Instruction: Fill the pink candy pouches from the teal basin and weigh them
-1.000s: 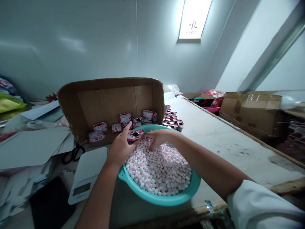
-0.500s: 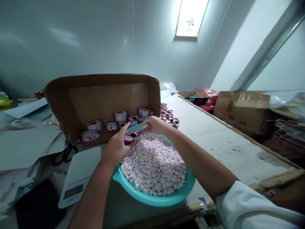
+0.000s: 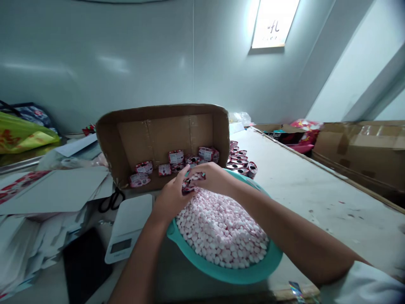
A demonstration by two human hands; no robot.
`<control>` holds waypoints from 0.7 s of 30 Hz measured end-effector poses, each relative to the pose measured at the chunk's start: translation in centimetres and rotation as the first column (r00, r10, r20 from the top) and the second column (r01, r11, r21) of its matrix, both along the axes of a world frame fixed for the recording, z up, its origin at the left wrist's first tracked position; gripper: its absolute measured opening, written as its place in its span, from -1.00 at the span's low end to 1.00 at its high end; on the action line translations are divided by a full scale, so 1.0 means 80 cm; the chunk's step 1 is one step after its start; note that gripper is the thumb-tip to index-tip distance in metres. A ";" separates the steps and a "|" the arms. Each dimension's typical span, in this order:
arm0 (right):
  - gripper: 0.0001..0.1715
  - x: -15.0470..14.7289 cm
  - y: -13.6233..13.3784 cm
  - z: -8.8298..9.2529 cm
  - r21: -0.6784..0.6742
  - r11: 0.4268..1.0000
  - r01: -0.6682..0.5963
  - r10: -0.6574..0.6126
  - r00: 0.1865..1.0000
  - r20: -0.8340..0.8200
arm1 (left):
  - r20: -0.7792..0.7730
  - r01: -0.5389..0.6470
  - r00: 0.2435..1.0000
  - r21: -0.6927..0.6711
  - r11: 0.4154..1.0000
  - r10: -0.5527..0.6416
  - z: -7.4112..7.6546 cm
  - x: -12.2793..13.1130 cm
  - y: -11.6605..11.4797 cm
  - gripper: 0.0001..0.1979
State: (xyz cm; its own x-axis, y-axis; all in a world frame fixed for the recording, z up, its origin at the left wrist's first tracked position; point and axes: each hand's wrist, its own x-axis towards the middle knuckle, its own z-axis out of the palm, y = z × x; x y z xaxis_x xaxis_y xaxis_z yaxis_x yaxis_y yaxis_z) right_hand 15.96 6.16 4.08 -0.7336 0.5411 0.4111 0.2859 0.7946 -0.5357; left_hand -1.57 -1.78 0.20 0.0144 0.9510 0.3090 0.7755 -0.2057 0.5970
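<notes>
My left hand (image 3: 172, 196) is closed around a small red printed candy box (image 3: 187, 185) above the far left rim of a teal basin (image 3: 221, 272). Pale pink and white candies (image 3: 224, 232) fill the basin. Right against the box, my right hand (image 3: 212, 177) has its fingers curled over several of these candies. My fingers cover much of the box, so its opening is mostly hidden. Behind my hands, several filled-looking small boxes (image 3: 176, 157) lie in a large cardboard box (image 3: 167, 131) turned on its side.
Several open printed sleeves (image 3: 242, 162) stand right of the cardboard box. A white kitchen scale (image 3: 134, 219), black scissors (image 3: 112, 200) and a dark flat object (image 3: 85, 264) lie left of the basin. Paper stacks (image 3: 57, 190) spread further left. Another cardboard box (image 3: 357, 147) stands at right.
My right hand has come from beside the small candy box to right against it, bringing candies to it. My view has turned a little left, so everything appears shifted right.
</notes>
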 end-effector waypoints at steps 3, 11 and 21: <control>-0.81 -0.002 0.001 -0.004 -0.031 0.999 0.022 -0.023 0.999 -0.029 | 0.013 -0.003 1.000 0.004 1.000 0.003 -0.001 -0.001 0.000 -0.17; -0.70 -0.003 0.006 -0.009 -0.007 0.997 0.071 -0.071 0.984 -0.160 | 0.025 -0.024 0.999 -0.008 1.000 0.024 -0.001 0.001 0.001 -0.17; -0.78 -0.006 0.007 -0.011 0.029 0.998 0.056 -0.051 0.989 -0.136 | 0.029 -0.038 0.999 -0.028 0.999 0.038 -0.002 0.000 0.002 -0.18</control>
State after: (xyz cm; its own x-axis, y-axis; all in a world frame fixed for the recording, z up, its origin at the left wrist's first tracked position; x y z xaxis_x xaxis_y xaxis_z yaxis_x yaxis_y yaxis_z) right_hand 15.46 6.70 3.17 -0.6408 0.5627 0.5222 0.2553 0.7977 -0.5463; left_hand -1.57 -1.66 0.01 -0.0305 0.9587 0.2829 0.7646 -0.1599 0.6243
